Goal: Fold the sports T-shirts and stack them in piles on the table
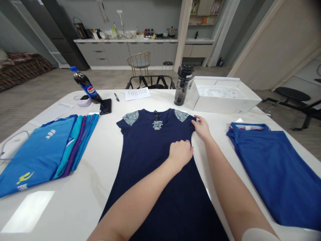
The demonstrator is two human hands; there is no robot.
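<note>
A navy blue dress [155,160] with short sleeves lies spread on the table, its neckline facing away from me. Patterned grey-blue panels cover its shoulders, and small matching bows sit below the neckline. My left hand [181,154] is closed at the dress's right side, just below the armpit, with the fingertips mostly hidden beneath the knuckles. At the right sleeve's hem, my right hand [202,128] pinches the fabric between thumb and fingers. My left forearm crosses over the dress's body.
Folded blue and purple garments [47,144] lie left, and a folded blue polo shirt [273,170] lies right. Behind stand a cola bottle [86,83], phone [105,106], pen [116,97], paper [137,93], dark water bottle [183,85] and white box [223,100] on the white table [82,187].
</note>
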